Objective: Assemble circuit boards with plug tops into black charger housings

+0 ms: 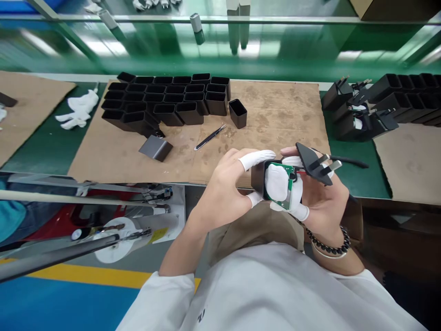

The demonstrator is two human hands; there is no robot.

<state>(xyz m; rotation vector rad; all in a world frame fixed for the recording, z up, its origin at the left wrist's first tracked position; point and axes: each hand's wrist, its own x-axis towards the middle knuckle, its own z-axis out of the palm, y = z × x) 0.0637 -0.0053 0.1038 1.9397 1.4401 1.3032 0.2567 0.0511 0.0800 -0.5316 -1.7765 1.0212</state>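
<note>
In front of my body, my left hand (pixel 229 186) grips a black plastic housing (pixel 257 178) between finger and thumb, both in white finger cots. My right hand (pixel 320 197), also in finger cots, is closed around a green circuit board (pixel 286 202) with a white pad (pixel 276 182) on its face. The board's left part sits inside the housing's opening. A black plug cover (pixel 312 163) with metal prongs is tilted above my right hand, joined to the board by thin wires. Part of my right fingers is hidden behind it.
Rows of open black housings (pixel 165 99) stand on the cardboard (pixel 282 110), one (pixel 238 113) apart. Tweezers (pixel 210 137) and a housing on its side (pixel 155 148) lie nearer. Plug units (pixel 358 115) stand at right; a white glove (pixel 79 109) lies left. A green-lit shelf (pixel 206 55) runs behind.
</note>
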